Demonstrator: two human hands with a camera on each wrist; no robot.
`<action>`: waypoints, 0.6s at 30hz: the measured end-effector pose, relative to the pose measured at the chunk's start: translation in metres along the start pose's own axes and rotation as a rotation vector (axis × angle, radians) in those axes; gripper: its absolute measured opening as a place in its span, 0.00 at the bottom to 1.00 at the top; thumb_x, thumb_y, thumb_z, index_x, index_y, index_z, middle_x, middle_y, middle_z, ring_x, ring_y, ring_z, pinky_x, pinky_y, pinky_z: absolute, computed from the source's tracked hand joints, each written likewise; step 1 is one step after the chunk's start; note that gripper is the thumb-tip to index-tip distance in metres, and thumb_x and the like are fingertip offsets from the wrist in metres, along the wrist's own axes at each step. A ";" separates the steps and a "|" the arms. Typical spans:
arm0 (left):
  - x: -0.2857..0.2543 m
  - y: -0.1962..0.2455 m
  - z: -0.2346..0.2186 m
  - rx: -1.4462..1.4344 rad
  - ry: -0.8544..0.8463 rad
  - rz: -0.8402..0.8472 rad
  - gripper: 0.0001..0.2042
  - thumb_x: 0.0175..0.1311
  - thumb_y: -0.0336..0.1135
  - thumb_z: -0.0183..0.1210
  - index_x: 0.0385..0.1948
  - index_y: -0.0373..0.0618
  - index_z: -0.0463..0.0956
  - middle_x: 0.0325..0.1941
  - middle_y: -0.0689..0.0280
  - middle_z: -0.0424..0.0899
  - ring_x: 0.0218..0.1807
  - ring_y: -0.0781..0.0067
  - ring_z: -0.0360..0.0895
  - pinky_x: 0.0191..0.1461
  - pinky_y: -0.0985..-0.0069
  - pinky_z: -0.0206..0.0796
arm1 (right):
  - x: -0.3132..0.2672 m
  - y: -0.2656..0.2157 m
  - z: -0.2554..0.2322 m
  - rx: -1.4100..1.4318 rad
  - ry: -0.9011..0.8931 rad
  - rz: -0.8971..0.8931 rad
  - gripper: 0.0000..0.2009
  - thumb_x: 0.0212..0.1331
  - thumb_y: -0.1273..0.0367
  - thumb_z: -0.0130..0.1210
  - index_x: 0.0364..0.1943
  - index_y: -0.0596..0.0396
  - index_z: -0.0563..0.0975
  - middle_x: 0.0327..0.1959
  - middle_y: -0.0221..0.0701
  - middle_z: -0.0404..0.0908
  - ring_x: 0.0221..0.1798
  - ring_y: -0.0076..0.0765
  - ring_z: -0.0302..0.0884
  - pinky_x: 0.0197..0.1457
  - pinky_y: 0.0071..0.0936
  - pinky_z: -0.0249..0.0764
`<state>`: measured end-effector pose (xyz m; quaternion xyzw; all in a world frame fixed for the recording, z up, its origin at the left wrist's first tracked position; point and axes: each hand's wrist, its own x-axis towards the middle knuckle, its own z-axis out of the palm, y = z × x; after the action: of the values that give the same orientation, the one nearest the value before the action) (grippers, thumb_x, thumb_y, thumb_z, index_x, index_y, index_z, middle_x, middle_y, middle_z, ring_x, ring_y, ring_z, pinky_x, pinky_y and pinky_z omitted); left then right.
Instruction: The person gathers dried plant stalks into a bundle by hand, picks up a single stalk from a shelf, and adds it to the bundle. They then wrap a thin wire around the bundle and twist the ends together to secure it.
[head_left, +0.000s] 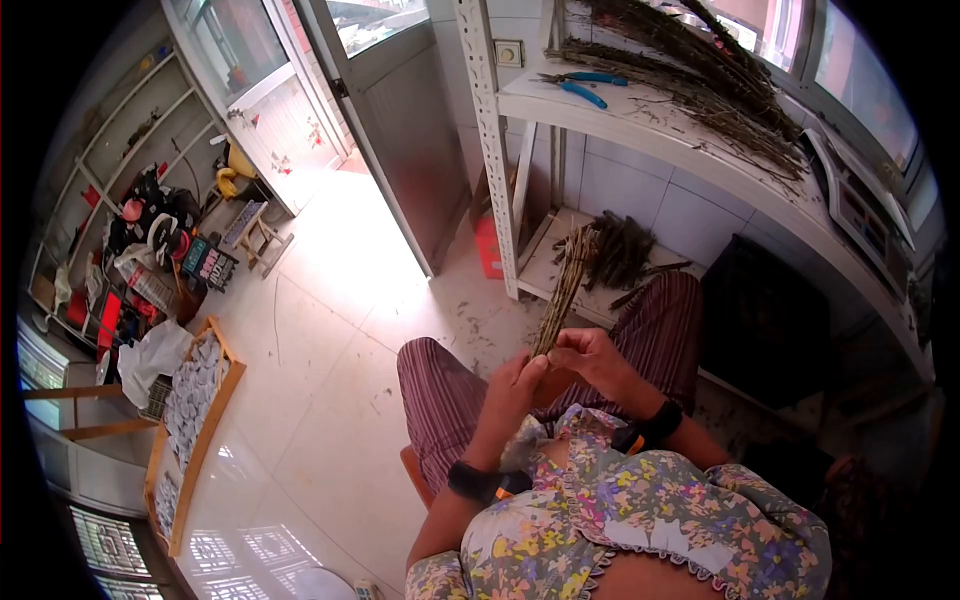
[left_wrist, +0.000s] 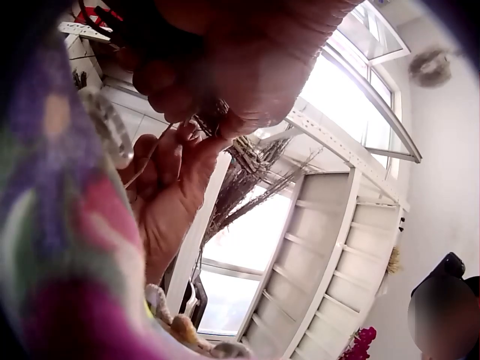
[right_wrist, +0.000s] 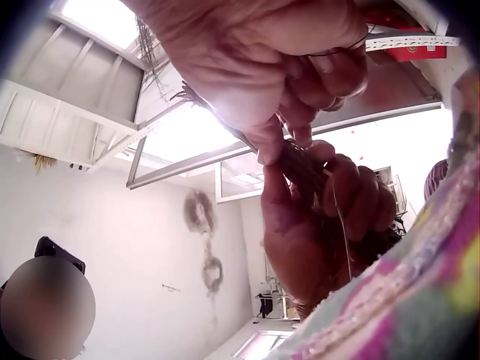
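Observation:
A bundle of dry, thin twigs (head_left: 567, 285) points up and away from the person's lap in the head view. The left hand (head_left: 512, 398) grips its near end, fingers curled round the stems. Close against it, the right hand (head_left: 603, 368) has thumb and fingertips pinched together at the same end of the bundle. A thin string (right_wrist: 343, 225) hangs beside the left hand's fingers in the right wrist view. In the left wrist view, the string (left_wrist: 148, 161) runs by the right hand's curled fingers (left_wrist: 171, 154). The fingers hide part of the bundle's near end.
On the white shelf (head_left: 640, 125) lie blue-handled pliers (head_left: 590, 85) and a heap of long dark twigs (head_left: 690, 70). Shorter dark bundles (head_left: 622, 250) lie on the lower shelf. A black bag (head_left: 765, 320) stands right of the knees. Left on the floor is a wooden-framed tray (head_left: 235, 375).

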<state>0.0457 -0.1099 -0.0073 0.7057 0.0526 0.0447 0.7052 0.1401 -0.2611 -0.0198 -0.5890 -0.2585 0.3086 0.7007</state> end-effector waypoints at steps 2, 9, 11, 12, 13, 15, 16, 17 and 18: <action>0.000 -0.003 -0.003 0.005 -0.025 -0.003 0.14 0.67 0.42 0.47 0.34 0.38 0.70 0.24 0.69 0.68 0.27 0.82 0.62 0.30 0.81 0.55 | -0.003 -0.013 0.007 -0.067 0.033 -0.002 0.06 0.60 0.69 0.56 0.29 0.57 0.76 0.25 0.19 0.73 0.29 0.10 0.64 0.30 0.13 0.63; -0.003 0.008 -0.001 0.224 0.008 0.138 0.14 0.65 0.39 0.47 0.42 0.36 0.70 0.23 0.63 0.72 0.26 0.75 0.67 0.31 0.76 0.61 | -0.006 -0.022 0.010 -0.269 0.084 -0.040 0.06 0.57 0.72 0.57 0.29 0.61 0.76 0.22 0.20 0.73 0.28 0.11 0.66 0.30 0.16 0.64; -0.003 0.008 -0.001 0.319 0.023 0.130 0.15 0.65 0.39 0.48 0.44 0.36 0.70 0.26 0.56 0.74 0.29 0.63 0.71 0.33 0.70 0.64 | -0.006 -0.015 0.007 -0.336 0.086 -0.102 0.06 0.58 0.72 0.56 0.29 0.62 0.76 0.22 0.21 0.73 0.27 0.12 0.66 0.29 0.16 0.64; -0.003 0.005 -0.001 0.388 0.034 0.110 0.16 0.66 0.40 0.49 0.45 0.36 0.69 0.30 0.51 0.75 0.32 0.53 0.73 0.34 0.67 0.65 | -0.005 -0.014 0.007 -0.359 0.082 -0.116 0.06 0.58 0.72 0.55 0.30 0.63 0.76 0.22 0.22 0.74 0.27 0.12 0.66 0.30 0.17 0.65; -0.003 0.002 -0.002 0.457 0.046 0.090 0.16 0.66 0.41 0.50 0.46 0.37 0.69 0.33 0.47 0.76 0.35 0.44 0.75 0.35 0.63 0.66 | -0.005 -0.014 0.006 -0.382 0.078 -0.130 0.06 0.58 0.73 0.54 0.30 0.63 0.76 0.22 0.23 0.74 0.27 0.13 0.67 0.31 0.18 0.66; -0.002 -0.003 0.001 0.612 0.166 0.212 0.15 0.64 0.40 0.52 0.44 0.37 0.71 0.26 0.49 0.76 0.30 0.47 0.76 0.31 0.64 0.66 | -0.005 -0.014 0.008 -0.415 0.093 -0.147 0.06 0.58 0.73 0.53 0.31 0.64 0.76 0.23 0.24 0.75 0.28 0.14 0.68 0.32 0.19 0.67; -0.001 -0.003 0.003 0.689 0.225 0.275 0.14 0.63 0.39 0.53 0.43 0.37 0.71 0.22 0.50 0.76 0.28 0.49 0.76 0.30 0.64 0.66 | -0.005 -0.015 0.011 -0.424 0.113 -0.151 0.06 0.58 0.72 0.53 0.31 0.64 0.77 0.23 0.23 0.76 0.29 0.14 0.68 0.32 0.19 0.66; -0.001 -0.002 0.004 0.734 0.242 0.281 0.14 0.62 0.39 0.54 0.43 0.38 0.72 0.23 0.50 0.77 0.29 0.48 0.77 0.30 0.63 0.66 | -0.005 -0.016 0.013 -0.434 0.134 -0.155 0.07 0.58 0.72 0.52 0.31 0.63 0.77 0.24 0.23 0.76 0.29 0.14 0.68 0.32 0.19 0.66; -0.001 0.001 0.005 0.779 0.258 0.287 0.14 0.62 0.39 0.54 0.42 0.39 0.72 0.25 0.50 0.77 0.30 0.48 0.77 0.30 0.62 0.67 | -0.005 -0.017 0.014 -0.397 0.131 -0.158 0.07 0.59 0.72 0.52 0.32 0.64 0.77 0.24 0.24 0.77 0.30 0.14 0.68 0.33 0.20 0.67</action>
<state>0.0453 -0.1153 -0.0067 0.9079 0.0547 0.2071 0.3604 0.1284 -0.2572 -0.0003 -0.7121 -0.3134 0.1568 0.6084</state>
